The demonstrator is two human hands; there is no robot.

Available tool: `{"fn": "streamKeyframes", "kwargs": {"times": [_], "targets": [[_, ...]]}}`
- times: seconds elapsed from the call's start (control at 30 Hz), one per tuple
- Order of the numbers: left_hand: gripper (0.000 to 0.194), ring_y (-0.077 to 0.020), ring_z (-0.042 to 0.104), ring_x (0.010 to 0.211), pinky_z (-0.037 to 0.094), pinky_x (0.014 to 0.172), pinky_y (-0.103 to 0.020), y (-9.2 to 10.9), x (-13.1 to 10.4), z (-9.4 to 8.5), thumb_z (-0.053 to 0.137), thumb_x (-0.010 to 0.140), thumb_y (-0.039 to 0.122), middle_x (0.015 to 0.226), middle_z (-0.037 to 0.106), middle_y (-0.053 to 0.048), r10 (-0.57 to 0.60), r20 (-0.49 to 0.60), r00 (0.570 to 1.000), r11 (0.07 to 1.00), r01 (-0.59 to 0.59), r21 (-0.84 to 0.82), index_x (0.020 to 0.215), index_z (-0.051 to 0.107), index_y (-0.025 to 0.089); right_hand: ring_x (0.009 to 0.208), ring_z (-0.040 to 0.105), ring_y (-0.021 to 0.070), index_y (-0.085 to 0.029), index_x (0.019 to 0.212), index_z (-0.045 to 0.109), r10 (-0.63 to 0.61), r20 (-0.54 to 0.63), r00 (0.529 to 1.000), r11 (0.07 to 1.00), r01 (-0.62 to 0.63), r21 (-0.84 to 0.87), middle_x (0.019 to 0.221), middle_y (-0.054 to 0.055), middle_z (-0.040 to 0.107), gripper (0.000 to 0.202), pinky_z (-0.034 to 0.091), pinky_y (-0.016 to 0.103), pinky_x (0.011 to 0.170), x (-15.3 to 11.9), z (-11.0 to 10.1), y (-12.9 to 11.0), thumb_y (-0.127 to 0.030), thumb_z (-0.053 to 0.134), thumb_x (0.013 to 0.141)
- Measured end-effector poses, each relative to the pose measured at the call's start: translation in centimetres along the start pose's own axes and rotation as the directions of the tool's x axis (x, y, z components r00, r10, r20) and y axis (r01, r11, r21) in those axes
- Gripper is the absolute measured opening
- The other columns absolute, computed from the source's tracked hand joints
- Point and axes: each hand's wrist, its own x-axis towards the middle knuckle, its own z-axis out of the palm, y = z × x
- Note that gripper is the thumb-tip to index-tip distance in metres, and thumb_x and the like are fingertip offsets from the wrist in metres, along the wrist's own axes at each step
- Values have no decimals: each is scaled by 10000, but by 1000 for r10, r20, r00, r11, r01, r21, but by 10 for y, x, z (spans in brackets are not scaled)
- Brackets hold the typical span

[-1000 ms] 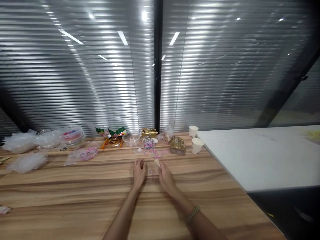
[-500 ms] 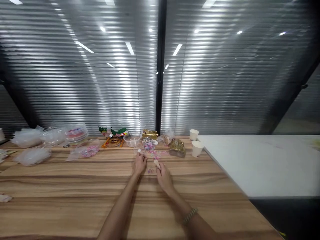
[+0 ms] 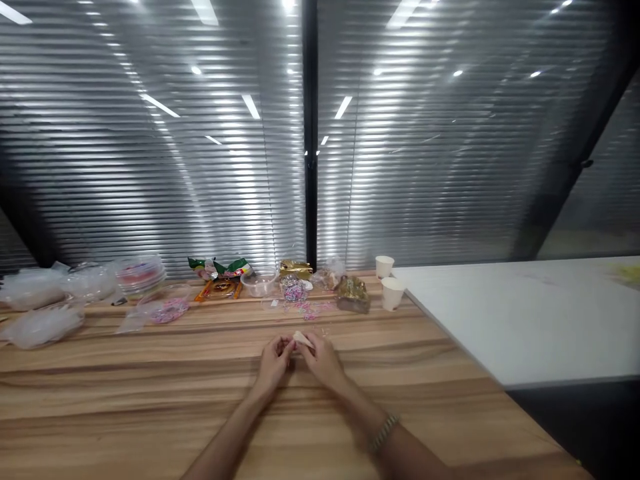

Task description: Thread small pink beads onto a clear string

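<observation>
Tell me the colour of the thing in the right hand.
The thing in the right hand is pale cream, clearest in the head view.

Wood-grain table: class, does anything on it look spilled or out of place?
Small pink and purple pieces lie scattered loose on the table, left of the gold package; possibly a spill, since similar pieces lie bunched farther left.

A hand could slide easily over the wooden counter (image 3: 140,393) beside the person's left arm (image 3: 227,433), and beside the right arm (image 3: 363,413) too. Straight ahead, the little pink bits (image 3: 309,310), the clear bowl (image 3: 259,285) and the front gold packet (image 3: 353,295) get in the way, with window blinds (image 3: 225,180) behind them. A paper cup (image 3: 393,293) stands near the right edge.
</observation>
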Motion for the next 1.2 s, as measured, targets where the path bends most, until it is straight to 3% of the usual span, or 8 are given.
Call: {"fn": "streamKeyframes", "kwargs": {"times": [0.2,0.47,0.63,0.9,1.03,1.2], "targets": [[341,-132,535,560,371,451,-204,5,-2,4,641,593,462,668,612,-34,-7,-13,1000,1000,6,-24,699,567,146,720,552,182,-176,867,577,49,17,999,997,-47,-59,791,48,625,146,368,245,622,-4,2,5,-194,446,806],[365,-88,427,421,338,434,-202,9,-6,6,566,671,503,487,508,30,13,-34,999,1000,-12,16,628,557,141,690,534,172,-170,740,573,99,31,995,989,-102,102,720,36,613,219,386,259,646,-3,-1,16,-317,441,836],[371,-89,453,431,343,425,-201,14,-7,10,597,659,474,618,610,-14,-23,60,998,1000,21,23,796,607,129,712,537,178,-160,814,594,126,53,991,971,-134,198,766,48,623,264,397,270,668,-4,-3,21,-375,443,836],[311,-113,488,473,384,476,-223,11,-4,10,640,622,424,592,616,-27,-52,87,995,997,46,68,666,630,116,689,511,163,-160,728,574,108,117,987,967,-131,217,705,28,587,268,390,255,632,-8,-16,23,-397,482,814],[303,-139,530,520,402,513,-234,6,-3,6,583,691,417,607,630,-40,-21,38,999,985,14,173,690,631,118,656,498,153,-160,748,564,149,107,983,959,-170,226,701,22,569,280,382,245,590,-6,-20,25,-412,467,821],[266,-198,584,756,435,680,-285,12,-12,7,537,753,367,817,649,-83,129,75,989,905,-148,398,825,673,150,662,504,155,-163,732,561,149,96,984,954,-169,249,699,23,573,299,380,244,594,-6,-20,26,-425,453,829]]}}
